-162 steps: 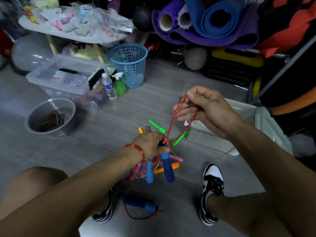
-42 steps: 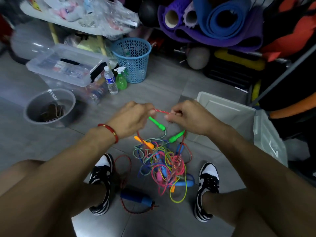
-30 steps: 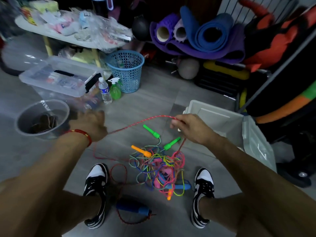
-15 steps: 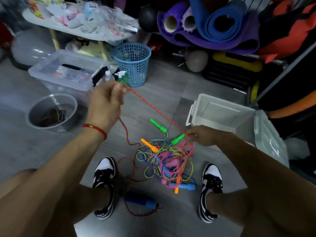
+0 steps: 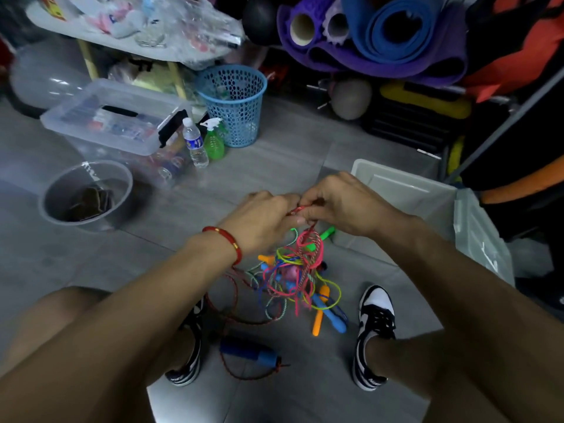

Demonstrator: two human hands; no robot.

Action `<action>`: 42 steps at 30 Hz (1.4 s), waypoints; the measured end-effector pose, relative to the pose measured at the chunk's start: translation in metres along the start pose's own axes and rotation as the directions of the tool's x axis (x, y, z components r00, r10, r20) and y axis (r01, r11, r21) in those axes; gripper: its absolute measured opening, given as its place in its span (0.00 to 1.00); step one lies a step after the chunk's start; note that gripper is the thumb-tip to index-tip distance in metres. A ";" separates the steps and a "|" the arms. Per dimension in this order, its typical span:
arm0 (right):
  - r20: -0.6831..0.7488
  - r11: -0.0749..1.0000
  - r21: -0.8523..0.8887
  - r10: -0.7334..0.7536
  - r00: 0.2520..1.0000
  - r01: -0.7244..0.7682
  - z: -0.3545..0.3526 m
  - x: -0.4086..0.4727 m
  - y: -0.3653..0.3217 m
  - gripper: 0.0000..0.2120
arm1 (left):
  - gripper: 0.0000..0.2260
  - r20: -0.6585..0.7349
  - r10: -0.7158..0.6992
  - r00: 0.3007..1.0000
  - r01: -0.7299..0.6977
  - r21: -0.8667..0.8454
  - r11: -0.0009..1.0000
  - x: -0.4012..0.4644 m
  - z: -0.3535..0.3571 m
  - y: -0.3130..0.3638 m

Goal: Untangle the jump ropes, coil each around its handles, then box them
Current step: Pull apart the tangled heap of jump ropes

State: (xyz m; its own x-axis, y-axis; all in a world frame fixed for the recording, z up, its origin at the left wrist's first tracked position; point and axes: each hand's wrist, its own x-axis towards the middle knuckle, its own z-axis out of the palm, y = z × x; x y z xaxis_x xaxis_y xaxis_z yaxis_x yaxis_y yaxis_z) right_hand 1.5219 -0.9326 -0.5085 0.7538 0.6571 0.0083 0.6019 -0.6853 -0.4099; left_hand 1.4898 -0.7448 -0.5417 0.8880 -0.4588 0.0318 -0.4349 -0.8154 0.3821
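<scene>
A tangle of jump ropes (image 5: 297, 274) in pink, yellow, green, blue and red lies on the grey floor between my shoes, with green, orange and blue handles sticking out. My left hand (image 5: 262, 221) and my right hand (image 5: 341, 206) meet just above it, both pinching the red rope (image 5: 300, 208) where it rises from the pile. The pile hangs partly lifted from that rope. A dark blue handle (image 5: 247, 352) of the red rope lies on the floor near my left shoe. The open white box (image 5: 403, 190) stands right of my hands.
The box's lid (image 5: 479, 236) leans beside it. A grey bucket (image 5: 87, 195), a lidded clear bin (image 5: 116, 123), a water bottle (image 5: 195, 143), a green spray bottle (image 5: 213, 138) and a blue basket (image 5: 235, 102) stand at left. Rolled mats (image 5: 381, 35) fill the back.
My left hand came back down from the upper left to meet my right hand above the pile. The stretched red rope is now slack, and the tangle is lifted slightly.
</scene>
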 end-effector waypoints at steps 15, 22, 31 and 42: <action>0.171 0.978 0.154 0.117 0.978 -0.144 0.033 -0.010 0.052 0.06 | 0.09 -0.075 -0.458 0.886 0.412 -0.326 0.851 -0.003 -0.040 -0.042; 0.145 0.995 0.100 -0.020 0.989 0.006 0.009 -0.001 0.024 0.06 | 0.19 0.135 -0.160 0.978 0.188 -0.238 0.953 0.006 -0.019 0.003; 0.018 0.968 0.250 -0.017 1.000 0.012 -0.005 -0.006 0.023 0.05 | 0.15 0.064 -0.080 0.995 0.098 -0.336 0.937 0.008 -0.013 0.005; -0.124 0.962 0.272 0.036 0.992 -0.001 -0.008 -0.021 0.026 0.23 | 0.13 0.026 -0.582 0.813 0.316 -0.859 0.403 0.021 -0.030 0.022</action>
State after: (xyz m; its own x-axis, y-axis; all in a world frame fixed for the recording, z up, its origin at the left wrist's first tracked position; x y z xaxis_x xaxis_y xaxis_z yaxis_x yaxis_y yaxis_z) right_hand 1.5241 -0.9665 -0.5121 0.8020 0.5877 0.1064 0.5066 -0.5750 -0.6425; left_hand 1.5032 -0.7617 -0.5047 0.9711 0.0919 -0.2204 0.2334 -0.1707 0.9573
